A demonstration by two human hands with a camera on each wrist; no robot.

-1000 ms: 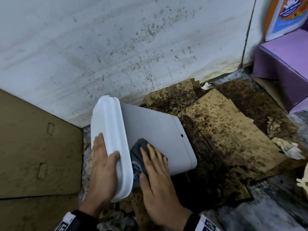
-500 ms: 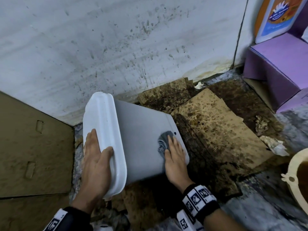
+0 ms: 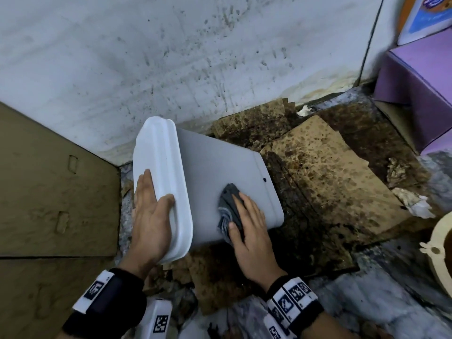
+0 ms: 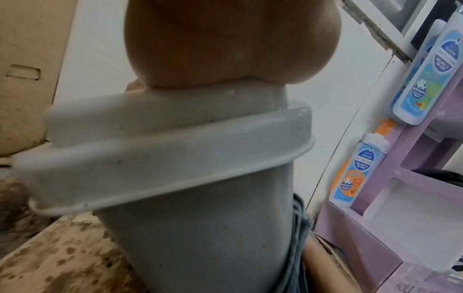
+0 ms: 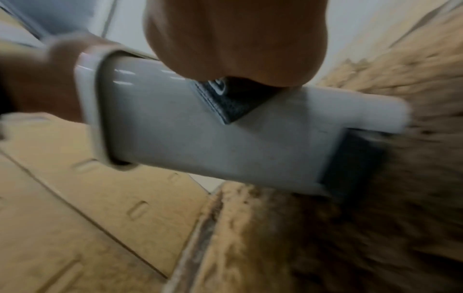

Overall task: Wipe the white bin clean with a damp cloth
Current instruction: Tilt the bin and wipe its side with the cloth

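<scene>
White bin (image 3: 210,172) lies tilted; left hand (image 3: 151,221) clasps its 9 o'clock end. Right hand (image 3: 252,231) presses cloth (image 3: 226,204) with straight fingers (image 3: 242,200) at 5 o'clock.

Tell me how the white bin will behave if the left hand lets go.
Probably light: the white bin looks plastic, steadied by the left hand. Its glossy wall looks slippery, so it would likely slide on the cardboard under the cloth. Flat sides make rolling unlikely.

Your bin (image 3: 215,177): white, side greyer. Your cloth (image 3: 231,204): dark grey, pale stripes at edge. You see cardboard (image 3: 330,177): tan, dark brown blotches; wall (image 3: 195,57): white, dark speckles; shelf (image 3: 415,77): lilac. Your wristbands (image 3: 293,302): black, white tags, black square marks.
</scene>
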